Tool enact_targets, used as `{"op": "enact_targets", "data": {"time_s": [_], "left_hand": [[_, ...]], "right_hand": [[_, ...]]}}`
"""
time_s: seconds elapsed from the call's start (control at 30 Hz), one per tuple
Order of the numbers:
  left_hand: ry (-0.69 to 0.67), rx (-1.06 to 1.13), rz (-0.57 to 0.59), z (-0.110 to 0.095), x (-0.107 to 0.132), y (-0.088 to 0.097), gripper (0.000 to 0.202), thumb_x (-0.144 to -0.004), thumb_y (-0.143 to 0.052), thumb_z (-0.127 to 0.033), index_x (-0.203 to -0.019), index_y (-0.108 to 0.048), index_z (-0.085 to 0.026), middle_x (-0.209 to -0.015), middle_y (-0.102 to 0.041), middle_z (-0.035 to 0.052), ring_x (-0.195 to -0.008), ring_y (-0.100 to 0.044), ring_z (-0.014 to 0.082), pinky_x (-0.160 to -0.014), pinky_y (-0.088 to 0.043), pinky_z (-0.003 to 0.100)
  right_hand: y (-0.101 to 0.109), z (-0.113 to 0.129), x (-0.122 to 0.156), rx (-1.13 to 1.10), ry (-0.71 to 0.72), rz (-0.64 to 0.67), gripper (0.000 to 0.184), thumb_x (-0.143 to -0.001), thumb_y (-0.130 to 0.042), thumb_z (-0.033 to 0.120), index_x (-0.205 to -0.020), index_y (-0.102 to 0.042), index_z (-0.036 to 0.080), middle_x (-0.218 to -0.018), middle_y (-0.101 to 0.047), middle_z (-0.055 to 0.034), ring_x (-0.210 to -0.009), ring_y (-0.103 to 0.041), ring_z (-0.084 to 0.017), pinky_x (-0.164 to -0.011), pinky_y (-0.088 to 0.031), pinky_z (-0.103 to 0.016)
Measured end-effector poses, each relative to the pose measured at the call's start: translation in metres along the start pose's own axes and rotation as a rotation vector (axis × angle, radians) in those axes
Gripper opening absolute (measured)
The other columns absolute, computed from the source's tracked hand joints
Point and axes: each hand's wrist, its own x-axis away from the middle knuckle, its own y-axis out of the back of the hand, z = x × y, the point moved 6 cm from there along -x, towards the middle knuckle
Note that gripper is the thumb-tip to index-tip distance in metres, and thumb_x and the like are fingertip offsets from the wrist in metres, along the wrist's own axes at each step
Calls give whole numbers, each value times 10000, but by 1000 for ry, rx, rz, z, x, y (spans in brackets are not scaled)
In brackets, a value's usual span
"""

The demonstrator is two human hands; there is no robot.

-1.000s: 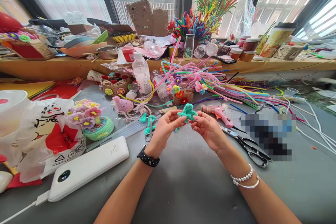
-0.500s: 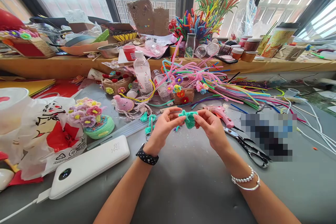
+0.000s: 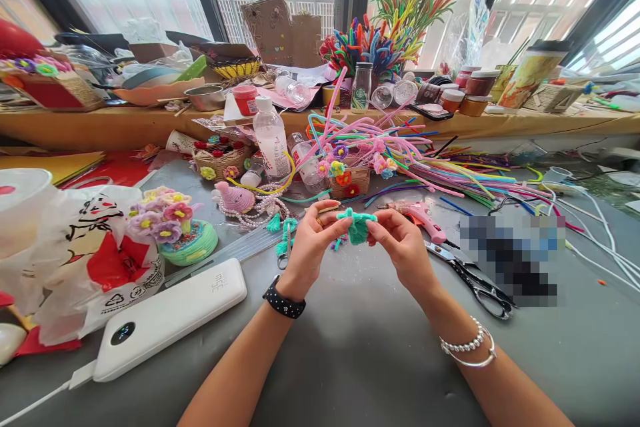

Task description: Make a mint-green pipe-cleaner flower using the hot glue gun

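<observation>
Between my hands, above the middle of the table, is a small teal fuzzy piece that looks like bent pipe cleaner. My left hand pinches its left end between thumb and fingers. The thumb and fingertips of my right hand close on its right end. Left of my left hand lie small scissors beside more teal fuzzy pieces. A pink glue gun lies just beyond my right hand, and large black-handled scissors rest to its right.
A white power bank with a cable lies at the left, near a plastic bag and a fuzzy flower ornament. Behind my hands are a bottle, woven baskets and a heap of pipe cleaners. White cables run along the right.
The teal piece has turned slightly and moved a little left, its hanging part now flatter and wider. My left wrist has shifted slightly right; both hands keep their pinch.
</observation>
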Motion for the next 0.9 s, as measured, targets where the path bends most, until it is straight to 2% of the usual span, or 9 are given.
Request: {"op": "enact_targets", "data": {"time_s": [0.27, 0.43, 0.6, 0.77, 0.9], "left_hand": [[-14, -18, -6, -1, 0, 0, 410, -618, -713, -234, -945, -473, -174, -755, -608, -9, -672, -569, 101, -638, -427, 225], [-26, -14, 18, 3, 2, -6, 465, -615, -714, -232, -1010, -475, -183, -787, -603, -3, -720, -575, 113, -647, -428, 216], [-42, 6, -5, 5, 1, -5, 430, -639, -698, -245, -1004, -477, -191, -771, -603, -20, -690, -576, 100, -623, -425, 202], [-69, -36, -43, -16, -6, 17, 405, -620, -713, -239, -961, -501, -187, -750, -619, -31, -687, -602, 101, -643, -442, 211], [-104, -175, -159, -38, -10, 41, 446, -548, -757, -236, -918, -517, -165, -703, -635, -25, -637, -605, 105, -610, -440, 206]], "right_hand": [[-1, -1, 0, -15, -11, 3, 180, -720, -604, 365, -746, -550, 196, -624, -553, 22, -568, -522, -104, -556, -441, -241], [-1, -4, 0, -36, -41, -25, 213, -709, -610, 387, -755, -546, 189, -632, -571, 11, -585, -550, -119, -579, -470, -267], [-7, -3, 2, -74, -59, 36, 226, -693, -628, 388, -762, -556, 185, -672, -591, 4, -623, -571, -127, -598, -483, -273], [-1, -6, -4, 7, -49, 65, 246, -732, -574, 420, -796, -569, 183, -740, -605, -24, -700, -574, -143, -627, -490, -284], [10, -14, -13, 345, 2, 42, 214, -723, -580, 393, -773, -600, 185, -773, -620, -32, -692, -565, -152, -642, -470, -300]]}}
